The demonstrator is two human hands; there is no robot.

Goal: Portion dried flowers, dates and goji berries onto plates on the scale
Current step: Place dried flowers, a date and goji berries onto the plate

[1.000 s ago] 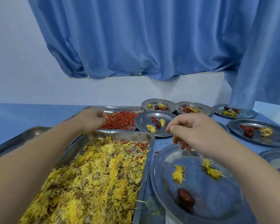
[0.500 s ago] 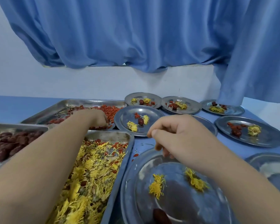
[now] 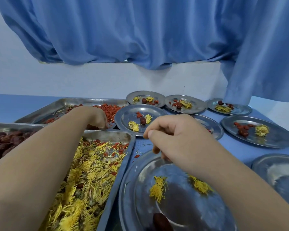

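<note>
My left hand (image 3: 97, 118) reaches over the tray of yellow dried flowers (image 3: 83, 180) into the goji berry tray (image 3: 70, 100). Its fingers curl down among the red goji berries (image 3: 113, 110), and the fingertips are hidden. My right hand (image 3: 173, 135) hovers over the far rim of the near steel plate (image 3: 128, 189), fingers curled and thumb pressed to forefinger, with nothing visible in them. That plate holds two flower tufts (image 3: 158, 189) (image 3: 200, 185) and one date (image 3: 162, 222) at the bottom edge. The tray of dark dates (image 3: 5, 142) sits far left. No scale is visible.
Several filled plates stand behind and to the right: one (image 3: 122, 119) just past my hands, three (image 3: 145, 94) (image 3: 198, 109) (image 3: 240, 110) along the wall, one (image 3: 274, 140) at right. An empty plate (image 3: 277, 172) lies at the right edge. Blue curtain hangs behind.
The view has swung left and up, bringing the date tray into sight. My left hand stays in the goji berries, and my right hand stays over the near plate.
</note>
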